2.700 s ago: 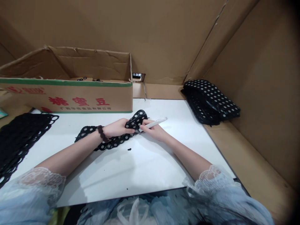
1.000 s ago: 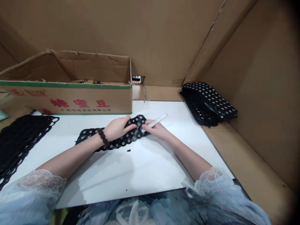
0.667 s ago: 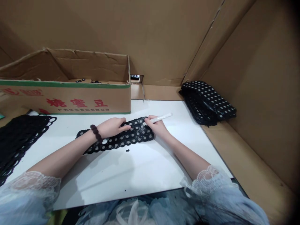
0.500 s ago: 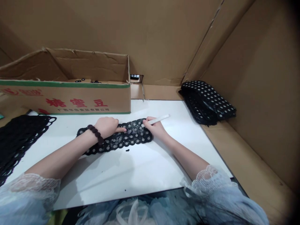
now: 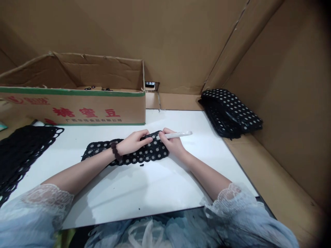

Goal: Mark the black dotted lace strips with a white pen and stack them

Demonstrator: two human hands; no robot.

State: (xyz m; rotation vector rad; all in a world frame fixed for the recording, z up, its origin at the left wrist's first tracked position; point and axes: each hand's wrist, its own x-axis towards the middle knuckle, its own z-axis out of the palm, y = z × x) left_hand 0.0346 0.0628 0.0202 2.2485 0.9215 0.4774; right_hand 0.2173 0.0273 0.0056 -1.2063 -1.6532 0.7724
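While I look down through the head camera, I have 2 hands close together over a black dotted strip (image 5: 144,154), which lies on the white tabletop (image 5: 165,186), nearer to me than the cardboard box (image 5: 103,106). My left hand (image 5: 133,142) rests across the strip, thumb on the dots and forefinger by the far edge, with a small gap between them; whether the other fingers grip underneath, I cannot tell. My right hand (image 5: 172,142) is closed on a white pen-like tool (image 5: 181,134), its tip at the strip near the right-hand end; actual contact is too small to make out.

To do this well, I judge that the left thumb should press flat just beside the tip, so the material cannot ruck or slide. I would favour small, light movements, since the scalloped edge looks soft enough to snag. The loose black scrap (image 5: 142,165) just beside the near edge should not get trapped underneath.

The strip's long axis runs left to right, its right end slightly farther from me than its left. The tool lies roughly along that same direction, tip to the left, blunt end pointing right.
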